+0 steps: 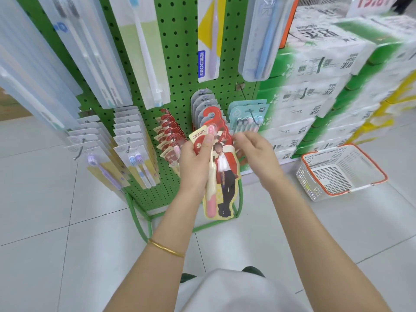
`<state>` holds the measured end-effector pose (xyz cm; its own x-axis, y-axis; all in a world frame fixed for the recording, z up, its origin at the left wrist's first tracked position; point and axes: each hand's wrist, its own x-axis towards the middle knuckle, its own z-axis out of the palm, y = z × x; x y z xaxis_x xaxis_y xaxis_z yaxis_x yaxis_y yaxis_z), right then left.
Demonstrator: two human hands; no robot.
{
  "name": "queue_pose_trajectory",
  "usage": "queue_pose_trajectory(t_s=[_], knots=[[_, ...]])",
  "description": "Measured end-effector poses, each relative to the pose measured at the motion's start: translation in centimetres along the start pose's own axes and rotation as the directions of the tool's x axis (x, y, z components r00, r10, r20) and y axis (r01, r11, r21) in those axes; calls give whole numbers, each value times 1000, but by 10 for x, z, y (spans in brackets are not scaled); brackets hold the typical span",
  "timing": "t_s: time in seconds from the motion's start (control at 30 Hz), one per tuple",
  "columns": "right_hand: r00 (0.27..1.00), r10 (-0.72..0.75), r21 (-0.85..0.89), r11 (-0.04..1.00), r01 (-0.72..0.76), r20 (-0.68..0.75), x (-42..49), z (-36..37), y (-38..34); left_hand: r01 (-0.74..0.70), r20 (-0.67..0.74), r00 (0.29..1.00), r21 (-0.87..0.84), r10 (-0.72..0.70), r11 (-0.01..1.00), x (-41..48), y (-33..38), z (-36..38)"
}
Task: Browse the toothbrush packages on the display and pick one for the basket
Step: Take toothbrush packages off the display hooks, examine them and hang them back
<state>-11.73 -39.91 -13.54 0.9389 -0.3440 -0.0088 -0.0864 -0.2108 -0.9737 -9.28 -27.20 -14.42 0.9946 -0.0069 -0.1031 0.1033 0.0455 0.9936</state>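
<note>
Both bare forearms reach up from the bottom of the frame toward its centre, drawing closer together as they go. The left hand (195,159), just left of centre, grips a package (225,176) from its left side, back of the hand toward the camera, thumb laid straight up along the front. A thin gold bangle (166,249) circles the left wrist. The right hand (257,154), just right of centre, hangs beside the package's right edge, fingers (242,137) loosely curled toward it; whether they touch cannot be told.
</note>
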Motion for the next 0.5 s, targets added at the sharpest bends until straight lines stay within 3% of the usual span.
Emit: queue_pose_trajectory(t_s=[0.1, 0.2, 0.33, 0.5], knots=[[1000, 9, 27, 1000, -10, 12, -14, 12, 13, -34, -66, 997, 85, 40, 996, 3, -2, 2], [995, 44, 170, 985, -28, -92, -18, 25, 12, -102, -66, 991, 213, 118, 972, -1, -5, 5], [981, 150, 379, 920, -94, -120, -13, 28, 9, -252, 34, 965, 395, 260, 883, -11, -12, 6], [962, 236, 583, 804, -116, -134, -5, 23, 7, -321, 174, 947, 523, 271, 789, -10, -18, 5]])
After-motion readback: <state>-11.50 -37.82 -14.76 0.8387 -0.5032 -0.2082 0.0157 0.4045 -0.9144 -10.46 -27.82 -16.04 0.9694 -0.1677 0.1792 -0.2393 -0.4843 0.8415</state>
